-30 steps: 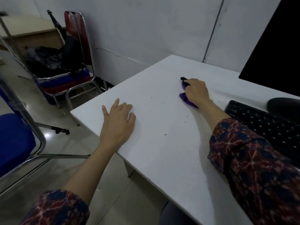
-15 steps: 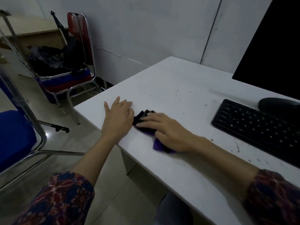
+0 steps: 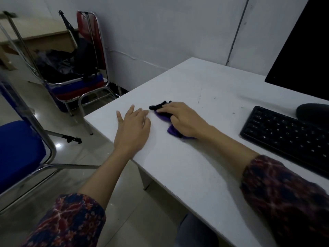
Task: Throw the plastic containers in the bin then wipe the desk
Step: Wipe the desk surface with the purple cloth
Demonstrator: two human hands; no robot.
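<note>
While my left hand lies flat on the white surface near its front-left corner, fingers straight and slightly spread, my right hand presses a purple-and-black cloth down just beside it. My right grip is not a pinch: the fingers lie extended over the cloth, whose black end pokes out past my fingertips and purple end near my wrist. Both forearms reach forward, patterned sleeves pushed up. A black keyboard sits to the right, its key legends too blurred to read.
</note>
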